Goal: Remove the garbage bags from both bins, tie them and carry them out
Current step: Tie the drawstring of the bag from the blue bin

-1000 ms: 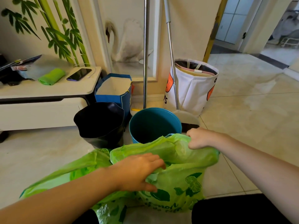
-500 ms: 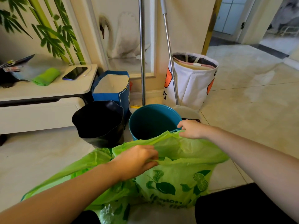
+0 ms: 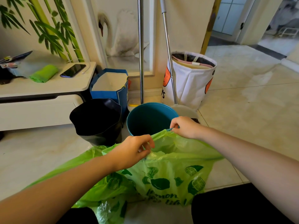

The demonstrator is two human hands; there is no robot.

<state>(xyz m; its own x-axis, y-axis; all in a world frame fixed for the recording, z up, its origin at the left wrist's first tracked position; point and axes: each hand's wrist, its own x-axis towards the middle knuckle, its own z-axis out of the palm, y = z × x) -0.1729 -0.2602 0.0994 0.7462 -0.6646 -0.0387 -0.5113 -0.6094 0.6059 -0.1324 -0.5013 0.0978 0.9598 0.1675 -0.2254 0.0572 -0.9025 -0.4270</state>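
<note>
A green garbage bag (image 3: pixel 168 178) printed with dark lemon leaves stands on the floor in front of me, its mouth open. My left hand (image 3: pixel 134 149) pinches the near left part of the bag's rim. My right hand (image 3: pixel 184 126) pinches the far right part of the rim, by a blue drawstring. Behind the bag stands a teal bin (image 3: pixel 145 117) with no liner. To its left is a black bin (image 3: pixel 97 120). A second green bag (image 3: pixel 90 159) lies flat at the lower left, partly under my left arm.
A broom pole (image 3: pixel 141 50) and a dustpan handle (image 3: pixel 168 50) lean on the wall behind the bins. A blue paper bag (image 3: pixel 111 84) and a white fabric basket (image 3: pixel 192 81) stand there. A low white cabinet (image 3: pixel 40 97) holds a phone (image 3: pixel 72 70). Tiled floor and a doorway lie to the right.
Both hands have lifted the bag's rim and pulled it apart, so the mouth now gapes open. My left hand went from reaching over the rim to pinching it.
</note>
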